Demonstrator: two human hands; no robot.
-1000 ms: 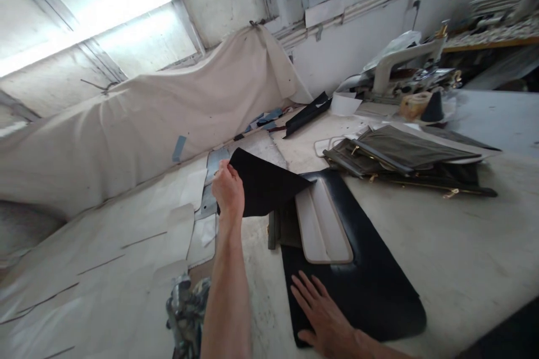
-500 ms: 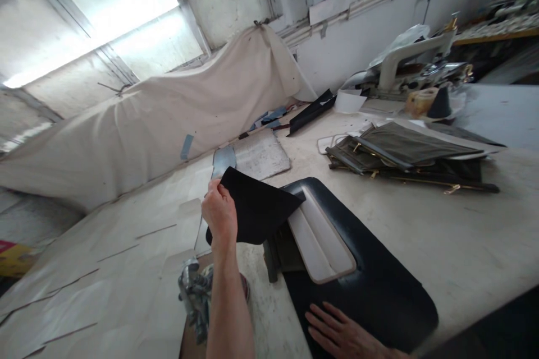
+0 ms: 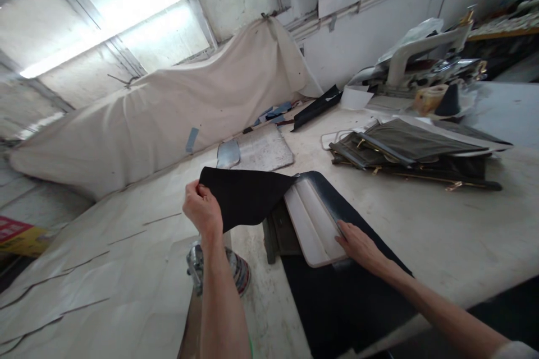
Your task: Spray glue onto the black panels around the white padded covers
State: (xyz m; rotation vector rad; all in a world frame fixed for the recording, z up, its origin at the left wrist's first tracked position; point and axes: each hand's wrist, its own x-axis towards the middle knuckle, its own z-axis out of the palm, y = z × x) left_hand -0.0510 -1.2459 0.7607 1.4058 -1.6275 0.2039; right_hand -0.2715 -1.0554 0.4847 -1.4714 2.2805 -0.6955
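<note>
My left hand (image 3: 202, 210) is closed on the corner of a black fabric flap (image 3: 244, 196), lifted off the table and pulled to the left. My right hand (image 3: 357, 244) lies on the beige rounded panel (image 3: 314, 224), fingers together at its right edge. That panel rests on a large dark sheet (image 3: 341, 291) spread over the white table (image 3: 442, 235). A dark olive piece (image 3: 280, 230) shows under the flap, beside the panel.
A stack of olive pieces with gold zippers (image 3: 416, 151) lies at the right. A sewing machine (image 3: 421, 61) stands behind it. A beige cloth (image 3: 168, 106) covers a long bulk at the back. A metal can (image 3: 236, 269) stands by my left forearm. A grey slab (image 3: 263, 148) lies behind the flap.
My right hand moved up from the sheet's near edge onto the beige panel. My left hand carried the flap's corner further left and lower. The camera view shifted.
</note>
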